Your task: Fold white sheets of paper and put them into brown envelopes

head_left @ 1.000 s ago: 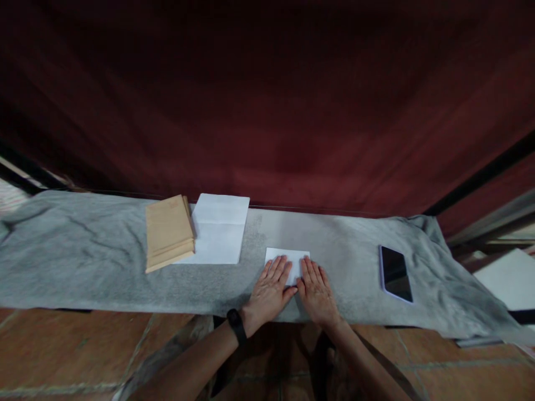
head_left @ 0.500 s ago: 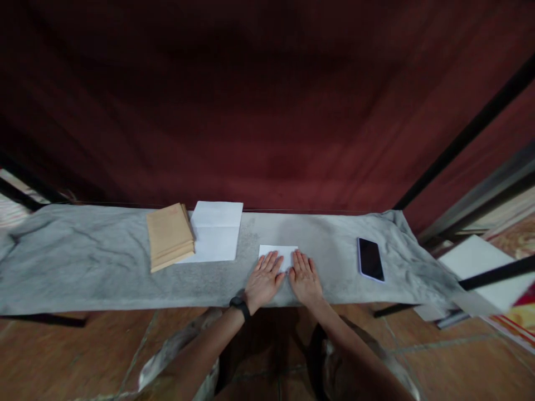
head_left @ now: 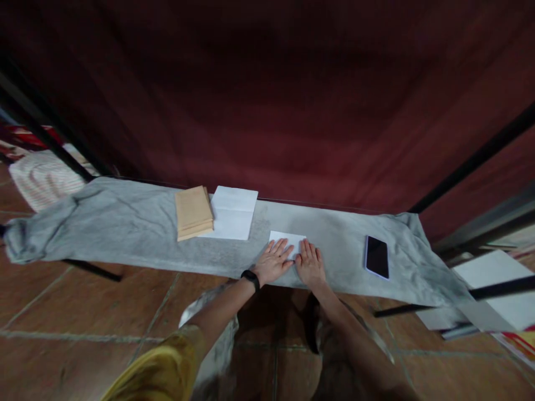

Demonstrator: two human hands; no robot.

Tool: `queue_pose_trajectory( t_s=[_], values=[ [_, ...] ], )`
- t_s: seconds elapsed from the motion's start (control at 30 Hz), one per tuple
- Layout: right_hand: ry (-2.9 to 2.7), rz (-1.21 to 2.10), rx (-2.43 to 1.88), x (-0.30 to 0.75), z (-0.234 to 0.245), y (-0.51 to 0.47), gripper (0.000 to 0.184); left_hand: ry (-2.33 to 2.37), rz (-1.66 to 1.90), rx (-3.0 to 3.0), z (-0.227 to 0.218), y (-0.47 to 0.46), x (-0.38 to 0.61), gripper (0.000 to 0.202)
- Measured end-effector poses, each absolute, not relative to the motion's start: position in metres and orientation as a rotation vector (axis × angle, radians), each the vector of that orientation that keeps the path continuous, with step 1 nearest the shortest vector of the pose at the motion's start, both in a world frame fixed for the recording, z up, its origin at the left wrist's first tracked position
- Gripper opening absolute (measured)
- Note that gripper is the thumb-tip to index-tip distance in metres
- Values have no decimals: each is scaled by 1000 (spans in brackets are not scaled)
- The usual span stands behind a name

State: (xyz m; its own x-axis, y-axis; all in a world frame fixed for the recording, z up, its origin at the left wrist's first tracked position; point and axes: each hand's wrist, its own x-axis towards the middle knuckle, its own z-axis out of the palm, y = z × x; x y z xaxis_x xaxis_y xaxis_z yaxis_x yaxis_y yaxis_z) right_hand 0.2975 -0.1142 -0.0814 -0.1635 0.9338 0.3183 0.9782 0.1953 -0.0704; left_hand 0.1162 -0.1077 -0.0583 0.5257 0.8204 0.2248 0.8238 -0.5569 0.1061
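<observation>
Dark red backdrop (head_left: 292, 111), in the head view, is hanging behind a long desk (head_left: 343, 231) that is wearing a rumpled grey cover; brown floor tiles (head_left: 100, 317) are showing below. Small white paper (head_left: 295, 240), one piece: lying flat on the desk near its front edge, under both hands. Left hand (head_left: 271, 264), black band (head_left: 251, 277) at the wrist: pressing on the paper's left part, its grip spreading flat, fingers extended, grasping nothing. Right hand (head_left: 310, 267): resting at the paper's right edge, its grip likewise flattened, fingers straight and close together, grasping nothing. White sheet (head_left: 236, 216), one, creased across: lying left of the hands. Tan envelope stack (head_left: 193, 206): overlapping that sheet's left side. Phone (head_left: 377, 257), dark screen, pale purple edge: lying well to the right.
</observation>
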Motion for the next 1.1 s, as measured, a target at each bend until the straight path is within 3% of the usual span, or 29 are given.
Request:
queue_pose_trajectory(
  t_s=[0.4, 0.7, 1.1],
  values=[
    [-2072, -189, -1721, 301, -84, -120, 54, -1295, -256, -2893, -38, -124, 108, 58],
    [-2258, 48, -1504, 270, -82, -121, 63, -1291, -279, -2928, -47, -123, 109, 58],
    [-2225, -194, -1675, 281, -91, -117, 63, -1566, -376, -2708, -57, -126, 98, 66]
  ],
)
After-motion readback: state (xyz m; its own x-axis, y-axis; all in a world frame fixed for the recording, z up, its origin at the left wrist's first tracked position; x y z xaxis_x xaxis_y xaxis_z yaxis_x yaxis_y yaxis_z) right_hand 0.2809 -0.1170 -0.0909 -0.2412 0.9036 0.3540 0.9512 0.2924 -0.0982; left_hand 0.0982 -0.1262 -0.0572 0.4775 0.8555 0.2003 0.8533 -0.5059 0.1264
